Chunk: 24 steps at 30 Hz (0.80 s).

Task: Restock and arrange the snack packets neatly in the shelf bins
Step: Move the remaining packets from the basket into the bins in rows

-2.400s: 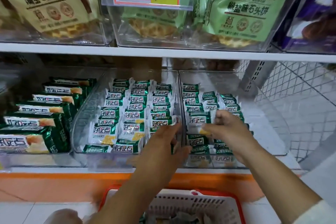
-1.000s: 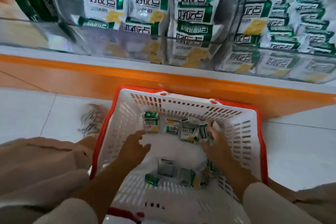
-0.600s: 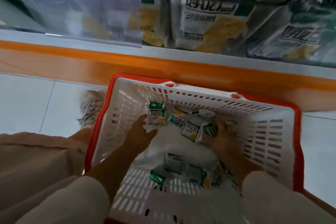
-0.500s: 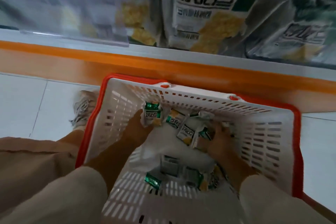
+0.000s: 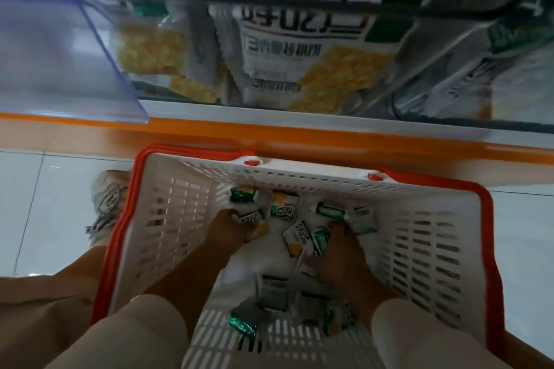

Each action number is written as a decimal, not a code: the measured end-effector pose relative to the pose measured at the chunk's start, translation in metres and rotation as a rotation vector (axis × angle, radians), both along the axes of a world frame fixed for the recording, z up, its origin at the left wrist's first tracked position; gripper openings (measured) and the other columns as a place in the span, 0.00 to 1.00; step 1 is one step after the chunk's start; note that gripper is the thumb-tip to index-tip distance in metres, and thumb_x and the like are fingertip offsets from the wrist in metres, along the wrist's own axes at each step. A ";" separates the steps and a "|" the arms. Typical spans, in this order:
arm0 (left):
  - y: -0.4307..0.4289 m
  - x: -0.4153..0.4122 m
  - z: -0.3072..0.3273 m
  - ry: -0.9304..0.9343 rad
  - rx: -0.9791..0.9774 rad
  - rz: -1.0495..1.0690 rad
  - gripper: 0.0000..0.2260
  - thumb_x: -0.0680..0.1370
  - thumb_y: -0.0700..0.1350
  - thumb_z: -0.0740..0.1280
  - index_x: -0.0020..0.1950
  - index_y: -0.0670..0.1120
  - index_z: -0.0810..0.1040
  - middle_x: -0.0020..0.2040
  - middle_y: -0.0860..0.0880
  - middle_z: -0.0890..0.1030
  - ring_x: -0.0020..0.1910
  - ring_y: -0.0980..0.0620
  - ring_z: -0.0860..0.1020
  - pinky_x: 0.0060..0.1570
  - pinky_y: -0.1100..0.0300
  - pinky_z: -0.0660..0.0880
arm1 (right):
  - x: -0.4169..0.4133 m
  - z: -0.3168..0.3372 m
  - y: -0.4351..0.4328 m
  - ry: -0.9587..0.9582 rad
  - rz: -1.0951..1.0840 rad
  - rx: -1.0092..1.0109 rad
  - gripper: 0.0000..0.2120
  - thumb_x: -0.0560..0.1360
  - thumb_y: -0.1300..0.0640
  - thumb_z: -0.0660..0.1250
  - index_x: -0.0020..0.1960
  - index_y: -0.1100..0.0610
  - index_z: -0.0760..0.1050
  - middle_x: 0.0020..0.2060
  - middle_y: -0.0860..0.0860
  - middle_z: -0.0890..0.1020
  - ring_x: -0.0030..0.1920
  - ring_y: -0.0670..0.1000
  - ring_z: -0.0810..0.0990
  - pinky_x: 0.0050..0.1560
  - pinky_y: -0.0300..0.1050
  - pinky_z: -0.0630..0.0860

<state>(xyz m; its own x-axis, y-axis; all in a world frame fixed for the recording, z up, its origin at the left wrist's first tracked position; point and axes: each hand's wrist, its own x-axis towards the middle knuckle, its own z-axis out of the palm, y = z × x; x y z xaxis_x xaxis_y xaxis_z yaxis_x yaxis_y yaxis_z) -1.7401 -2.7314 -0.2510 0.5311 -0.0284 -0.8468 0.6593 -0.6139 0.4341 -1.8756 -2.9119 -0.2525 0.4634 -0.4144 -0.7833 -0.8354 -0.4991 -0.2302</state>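
Left hand (image 5: 229,229) differs from half a second ago. Then its fingers lay against a packet by the far wall; now thumb and fingers pinch the white-faced packet (image 5: 253,218). Right hand (image 5: 337,252) is in the same spot, centre-right, fingers curled tight on the green packet (image 5: 320,243). Camera is nearer the shelf, and the bin fronts fill more of the upper frame.

Counts:
- Hands: 2, both inside the basket (image 5: 180,213).
- Basket: 1, white with an orange rim, mid-frame.
- Snack packets (image 5: 284,206) in the basket: about 11. That is 4 along the far wall, 1 in the left hand, 2 at the right hand, and 4 toward the bottom of the frame. The bottom ones are blurred, so the count is uncertain.
- Shelf bins (image 5: 299,0): clear fronts across the top with larger packets standing behind. Number of bins cannot be told.
- Clear tag flap (image 5: 60,54): 1, upper left.
- Shoe (image 5: 108,201): 1, left of the basket.

Orientation:
- White-faced packet lies print up, long axis left–right, right end tipped slightly toward the top of the frame.
- Green packet stands on edge, long axis roughly top-to-bottom of the frame.
- Its left neighbour runs the same way, leaning.
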 end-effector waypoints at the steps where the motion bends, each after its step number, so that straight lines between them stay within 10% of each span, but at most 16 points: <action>1: 0.001 -0.006 0.002 0.033 -0.009 0.003 0.13 0.73 0.39 0.76 0.55 0.38 0.80 0.53 0.40 0.81 0.51 0.43 0.80 0.43 0.55 0.79 | 0.001 0.000 0.000 0.031 0.027 -0.007 0.45 0.66 0.38 0.74 0.74 0.57 0.61 0.69 0.57 0.68 0.68 0.57 0.69 0.65 0.50 0.71; 9: 0.014 -0.061 0.025 0.226 -0.096 0.113 0.10 0.77 0.38 0.71 0.55 0.47 0.75 0.57 0.38 0.78 0.49 0.43 0.78 0.40 0.56 0.80 | -0.008 0.010 0.017 0.014 -0.134 0.120 0.36 0.71 0.48 0.74 0.71 0.59 0.61 0.58 0.58 0.78 0.53 0.58 0.79 0.47 0.48 0.78; 14: 0.013 -0.070 0.059 0.244 -0.196 0.156 0.06 0.80 0.42 0.68 0.55 0.50 0.75 0.53 0.42 0.77 0.43 0.49 0.78 0.40 0.56 0.79 | -0.008 0.048 0.025 -0.155 -0.488 0.298 0.43 0.72 0.54 0.75 0.77 0.57 0.52 0.74 0.57 0.63 0.70 0.59 0.67 0.63 0.51 0.70; 17: 0.001 -0.070 0.091 0.211 -0.333 0.059 0.14 0.78 0.48 0.71 0.62 0.54 0.73 0.58 0.46 0.79 0.50 0.50 0.80 0.38 0.61 0.79 | -0.001 0.081 0.024 -0.286 -0.615 0.356 0.42 0.72 0.55 0.75 0.77 0.58 0.54 0.72 0.55 0.65 0.69 0.56 0.68 0.57 0.41 0.69; 21: -0.014 -0.067 0.141 0.080 -0.480 0.010 0.23 0.73 0.41 0.76 0.64 0.54 0.73 0.55 0.49 0.84 0.52 0.49 0.83 0.47 0.53 0.83 | 0.011 0.137 0.028 -0.439 -0.687 0.437 0.46 0.56 0.38 0.81 0.68 0.50 0.68 0.63 0.48 0.76 0.58 0.50 0.77 0.57 0.47 0.77; 24: -0.012 -0.062 0.179 0.007 -0.561 0.055 0.19 0.74 0.39 0.74 0.61 0.54 0.76 0.53 0.50 0.85 0.54 0.45 0.83 0.56 0.42 0.80 | 0.009 0.183 0.026 -0.531 -0.726 0.575 0.22 0.71 0.48 0.74 0.61 0.47 0.71 0.59 0.44 0.77 0.57 0.50 0.77 0.58 0.52 0.76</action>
<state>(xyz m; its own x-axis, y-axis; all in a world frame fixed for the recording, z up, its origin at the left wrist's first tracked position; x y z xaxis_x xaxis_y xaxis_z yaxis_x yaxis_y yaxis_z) -1.8020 -2.7434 -0.0719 0.5392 -0.4475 -0.7135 0.6876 -0.2553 0.6798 -1.8664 -2.8856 -0.0699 0.5936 -0.3606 -0.7195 -0.6126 0.3773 -0.6945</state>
